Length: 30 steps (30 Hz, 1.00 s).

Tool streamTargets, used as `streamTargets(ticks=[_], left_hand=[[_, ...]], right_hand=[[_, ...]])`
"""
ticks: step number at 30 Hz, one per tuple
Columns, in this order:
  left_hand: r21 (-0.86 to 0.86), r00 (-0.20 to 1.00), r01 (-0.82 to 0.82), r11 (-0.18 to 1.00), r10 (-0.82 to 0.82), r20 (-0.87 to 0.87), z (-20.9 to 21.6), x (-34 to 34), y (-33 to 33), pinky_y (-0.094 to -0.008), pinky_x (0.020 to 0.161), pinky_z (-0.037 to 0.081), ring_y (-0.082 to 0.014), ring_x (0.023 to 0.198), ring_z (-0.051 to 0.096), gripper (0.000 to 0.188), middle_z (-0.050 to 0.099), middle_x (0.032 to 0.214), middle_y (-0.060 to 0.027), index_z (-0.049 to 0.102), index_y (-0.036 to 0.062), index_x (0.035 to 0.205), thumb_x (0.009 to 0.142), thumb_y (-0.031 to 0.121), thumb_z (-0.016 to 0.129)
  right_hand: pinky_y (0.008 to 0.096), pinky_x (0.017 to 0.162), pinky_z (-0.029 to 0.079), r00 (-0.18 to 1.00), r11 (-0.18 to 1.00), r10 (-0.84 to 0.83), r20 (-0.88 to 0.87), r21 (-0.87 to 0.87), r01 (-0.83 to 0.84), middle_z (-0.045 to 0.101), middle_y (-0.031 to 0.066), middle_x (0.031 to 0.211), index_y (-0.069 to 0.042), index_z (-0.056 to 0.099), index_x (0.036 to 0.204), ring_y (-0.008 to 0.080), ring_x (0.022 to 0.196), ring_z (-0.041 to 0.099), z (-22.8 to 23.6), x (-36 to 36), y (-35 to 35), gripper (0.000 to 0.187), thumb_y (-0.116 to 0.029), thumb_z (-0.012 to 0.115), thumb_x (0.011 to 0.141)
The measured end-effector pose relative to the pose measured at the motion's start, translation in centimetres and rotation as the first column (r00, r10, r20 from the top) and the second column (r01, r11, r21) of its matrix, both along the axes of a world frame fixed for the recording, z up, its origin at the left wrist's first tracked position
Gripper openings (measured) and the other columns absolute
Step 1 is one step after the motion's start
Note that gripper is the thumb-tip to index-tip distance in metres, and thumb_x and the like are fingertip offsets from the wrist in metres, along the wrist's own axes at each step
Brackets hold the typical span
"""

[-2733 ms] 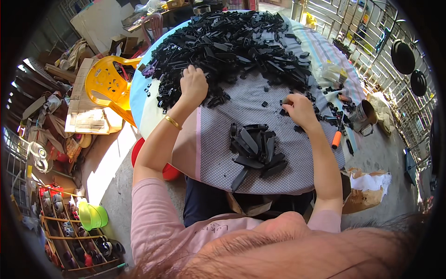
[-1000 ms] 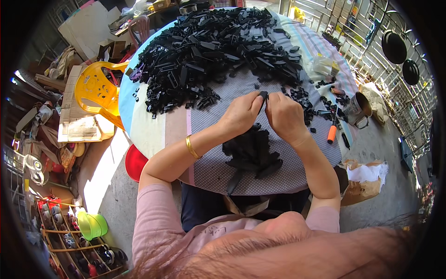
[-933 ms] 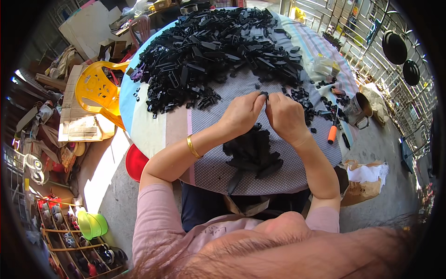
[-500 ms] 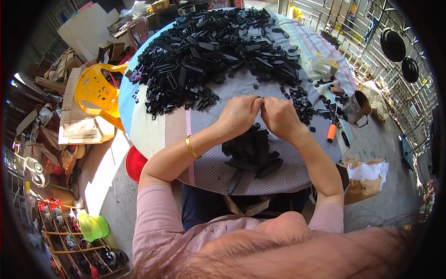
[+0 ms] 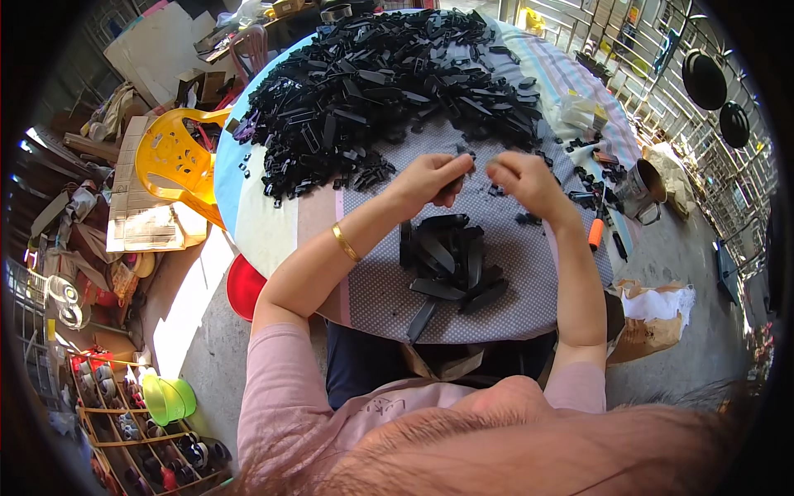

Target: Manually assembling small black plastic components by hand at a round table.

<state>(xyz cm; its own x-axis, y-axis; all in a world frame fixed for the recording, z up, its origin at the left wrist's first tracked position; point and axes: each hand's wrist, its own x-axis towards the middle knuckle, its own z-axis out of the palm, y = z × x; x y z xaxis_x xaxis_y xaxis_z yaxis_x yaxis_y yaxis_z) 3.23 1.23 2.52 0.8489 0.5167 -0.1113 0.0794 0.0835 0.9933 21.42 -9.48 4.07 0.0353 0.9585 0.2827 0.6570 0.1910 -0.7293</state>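
Note:
Above the middle of the round table, my left hand (image 5: pixel 432 178) is closed with its thumb pressed forward on a small black plastic piece, mostly hidden by the fingers. A short gap to the right, my right hand (image 5: pixel 529 183) has its thumb and fingers curled together; what they hold, if anything, does not show. Nearer me than both hands lies a small heap of long, flat black plastic pieces (image 5: pixel 451 260). Across the far half of the table spreads a large pile of similar black pieces (image 5: pixel 364 91). Small black bits (image 5: pixel 587 194) lie scattered beyond my right hand.
The round table (image 5: pixel 372 306) has a patterned cloth. At its right edge are an orange-handled tool (image 5: pixel 595 234) and a metal mug (image 5: pixel 641 190). A yellow plastic chair (image 5: pixel 175 157) and a red basin (image 5: pixel 241 287) stand on the left, a paper sack (image 5: pixel 649 326) on the right.
My hands, together half a second ago, have come apart, the right one moving to the right. Dark bits now show on the cloth below the gap between them.

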Motion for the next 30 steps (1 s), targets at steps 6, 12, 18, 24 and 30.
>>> streamTargets(ticks=[6,12,18,24,30], left_hand=[[-0.255,0.996,-0.015,0.967,0.037,0.080,0.8,-0.5,-0.2,-0.0216,0.049,0.043,-0.0137,0.060,0.060,0.032,0.060,0.076,-0.0077,0.051,-0.0024,0.102,0.094,0.027,0.042],[-0.110,0.996,-0.033,0.993,0.042,0.083,-0.1,-1.0,0.9,-0.0212,0.043,0.036,-0.0109,0.051,0.051,0.028,0.059,0.072,-0.0076,0.052,-0.0011,0.101,0.093,0.022,0.039],[-0.365,0.962,-0.175,0.915,0.237,0.133,0.3,-1.3,2.0,-0.0218,0.047,0.038,-0.0113,0.051,0.051,0.026,0.057,0.069,-0.0066,0.053,0.0019,0.094,0.092,0.025,0.040],[-0.065,0.980,-0.192,0.979,0.195,0.035,-1.8,-1.0,2.1,-0.0202,0.047,0.039,-0.0098,0.056,0.056,0.025,0.059,0.073,-0.0035,0.052,0.0044,0.095,0.091,0.029,0.046],[0.307,0.993,-0.112,0.945,0.094,0.075,-4.1,0.1,0.2,-0.0252,0.052,0.046,-0.0123,0.057,0.058,0.026,0.060,0.070,-0.0067,0.050,-0.0014,0.088,0.089,0.024,0.051]], right_hand=[[0.0368,0.068,0.046,0.821,0.878,-0.418,0.388,0.406,0.255,0.061,0.0091,0.084,-0.006,0.064,0.091,0.0290,0.079,0.056,-5.4,6.5,2.8,0.018,-0.019,0.054,0.083],[0.0380,0.074,0.045,0.643,0.888,-0.447,0.622,0.396,0.234,0.061,0.0034,0.086,-0.009,0.064,0.092,0.0247,0.087,0.053,-5.5,3.3,4.0,0.017,-0.017,0.056,0.080],[0.0383,0.076,0.045,0.783,0.948,-0.266,0.562,0.301,0.105,0.059,0.0049,0.092,-0.009,0.064,0.093,0.0255,0.090,0.054,-5.4,2.1,4.0,0.018,-0.019,0.059,0.078],[0.0386,0.076,0.048,0.697,0.954,-0.297,0.652,0.222,0.199,0.060,0.0070,0.091,-0.008,0.063,0.093,0.0271,0.088,0.056,-4.4,3.8,5.0,0.018,-0.016,0.057,0.078],[0.0404,0.075,0.047,0.620,0.935,-0.349,0.703,0.213,0.284,0.061,0.0122,0.087,-0.007,0.064,0.084,0.0298,0.087,0.058,-2.0,5.3,7.9,0.016,-0.010,0.051,0.074]])
